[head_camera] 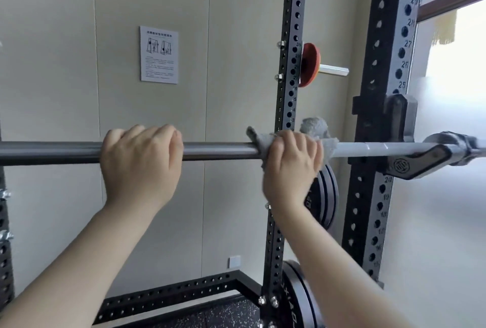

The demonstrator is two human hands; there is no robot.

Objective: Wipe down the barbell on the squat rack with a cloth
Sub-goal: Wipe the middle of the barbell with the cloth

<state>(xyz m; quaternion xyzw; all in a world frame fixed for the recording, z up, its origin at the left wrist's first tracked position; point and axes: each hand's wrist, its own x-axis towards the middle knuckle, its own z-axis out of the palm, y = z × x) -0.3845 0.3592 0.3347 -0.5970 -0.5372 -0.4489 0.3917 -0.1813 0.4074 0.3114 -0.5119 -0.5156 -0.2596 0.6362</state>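
The steel barbell (218,150) runs level across the view and rests at the right in the squat rack's hook (415,162). My left hand (140,162) grips the bare bar left of centre, fingers curled over the top. My right hand (292,167) grips a grey cloth (317,127) wrapped around the bar, just left of the near upright. Cloth ends stick out on both sides of the hand and bunch up above it.
Black perforated rack uprights stand at centre (288,77) and right (386,38). A red plate (310,64) sits on a storage peg, and black plates (326,196) hang lower behind my right wrist. A paper notice (159,54) is on the wall. A bright window is at far right.
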